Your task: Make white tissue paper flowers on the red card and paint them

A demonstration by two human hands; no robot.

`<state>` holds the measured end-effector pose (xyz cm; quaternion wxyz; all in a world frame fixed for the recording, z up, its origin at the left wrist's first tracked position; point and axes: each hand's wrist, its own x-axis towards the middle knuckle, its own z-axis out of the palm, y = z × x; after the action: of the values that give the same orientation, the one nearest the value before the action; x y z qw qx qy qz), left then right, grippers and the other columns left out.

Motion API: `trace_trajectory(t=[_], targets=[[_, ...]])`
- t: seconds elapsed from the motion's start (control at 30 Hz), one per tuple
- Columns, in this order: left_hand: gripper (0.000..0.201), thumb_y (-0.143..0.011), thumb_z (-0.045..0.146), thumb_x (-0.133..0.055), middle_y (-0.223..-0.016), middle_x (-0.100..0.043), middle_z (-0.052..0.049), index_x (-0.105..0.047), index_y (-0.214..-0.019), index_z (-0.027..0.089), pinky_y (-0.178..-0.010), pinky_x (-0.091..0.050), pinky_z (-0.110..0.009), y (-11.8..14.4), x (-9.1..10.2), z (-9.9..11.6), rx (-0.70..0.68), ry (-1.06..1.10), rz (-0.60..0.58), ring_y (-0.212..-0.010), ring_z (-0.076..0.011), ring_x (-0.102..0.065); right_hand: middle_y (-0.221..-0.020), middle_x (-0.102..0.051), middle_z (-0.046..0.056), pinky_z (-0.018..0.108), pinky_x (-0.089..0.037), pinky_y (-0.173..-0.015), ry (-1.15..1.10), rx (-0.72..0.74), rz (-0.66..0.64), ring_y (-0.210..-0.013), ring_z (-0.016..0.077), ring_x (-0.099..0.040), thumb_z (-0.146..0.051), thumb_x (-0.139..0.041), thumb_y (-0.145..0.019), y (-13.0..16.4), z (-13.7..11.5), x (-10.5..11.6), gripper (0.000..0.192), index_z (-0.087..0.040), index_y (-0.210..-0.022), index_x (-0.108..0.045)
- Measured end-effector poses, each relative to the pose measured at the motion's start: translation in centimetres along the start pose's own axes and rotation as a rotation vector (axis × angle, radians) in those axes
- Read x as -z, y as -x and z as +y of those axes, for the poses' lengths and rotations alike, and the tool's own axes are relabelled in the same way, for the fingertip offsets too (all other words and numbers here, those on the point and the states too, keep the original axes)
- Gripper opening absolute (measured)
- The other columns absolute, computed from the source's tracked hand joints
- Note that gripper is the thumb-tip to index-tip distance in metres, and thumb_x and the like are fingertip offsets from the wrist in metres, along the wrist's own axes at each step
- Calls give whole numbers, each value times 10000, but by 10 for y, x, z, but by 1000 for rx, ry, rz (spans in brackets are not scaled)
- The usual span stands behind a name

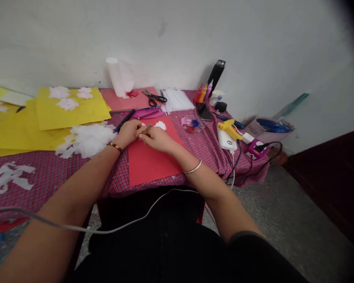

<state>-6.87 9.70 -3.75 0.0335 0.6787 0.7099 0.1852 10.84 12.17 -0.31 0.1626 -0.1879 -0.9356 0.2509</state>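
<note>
A red sheet (pixel 156 161) lies in front of me, with both hands over its upper left part. My right hand (pixel 156 138) is closed around a short brown stick-like piece (pixel 148 129), whose exact kind I cannot make out. Against it, my left hand (pixel 129 133) rests with its fingers bent together and their tips mostly hidden. A bit of white shows by those fingertips. Just beyond my right hand, a small white paper tuft (pixel 160 125) sits on the red sheet. Left of my left hand is a heap of white paper strips (pixel 90 137).
Yellow sheets (pixel 47 118) with pale paper flowers lie left. Behind are a white roll (pixel 115 76), scissors (pixel 153 97) and white strips (pixel 179 100). To the right are a phone (pixel 203 111), a plastic dish (pixel 192 124), a yellow glue gun (pixel 230 129) and a power strip (pixel 256 149) with cables.
</note>
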Motion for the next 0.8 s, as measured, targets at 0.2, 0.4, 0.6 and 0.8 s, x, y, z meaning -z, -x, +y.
trace_trajectory(t=[0.2,0.4,0.6,0.8], targets=[[297,-848,362,-448,-696,-646,-78,-609,-682,175,-594,-313,-316,-2,-2,-2,16,-45,48,-660,-212,-551,-776,-640,59,256,-354,-674,19,19,2,-702,124,-541,-267,-457,-982,0,0,-1,293,-104,-826,-645],[379,-882,415,-388,-682,-633,-83,-609,-677,186,-600,-315,-317,-3,-4,-4,15,-47,61,-649,-211,-538,-755,-632,65,265,-327,-634,70,19,-9,-659,121,-508,-296,-457,-988,2,-3,-1,330,-95,-830,-665],[442,-891,473,-374,-658,-620,-89,-642,-701,177,-599,-304,-322,-6,-7,-8,30,-45,50,-629,-219,-520,-753,-623,54,263,-320,-623,69,30,6,-645,116,-492,-299,-460,-987,4,-7,-2,312,-98,-873,-670],[442,-887,493,-391,-687,-637,-90,-646,-717,175,-608,-304,-315,-4,-5,-6,29,-9,46,-641,-206,-511,-797,-644,76,265,-319,-616,72,12,-8,-649,121,-502,-310,-452,-992,5,-9,0,321,-83,-909,-663]])
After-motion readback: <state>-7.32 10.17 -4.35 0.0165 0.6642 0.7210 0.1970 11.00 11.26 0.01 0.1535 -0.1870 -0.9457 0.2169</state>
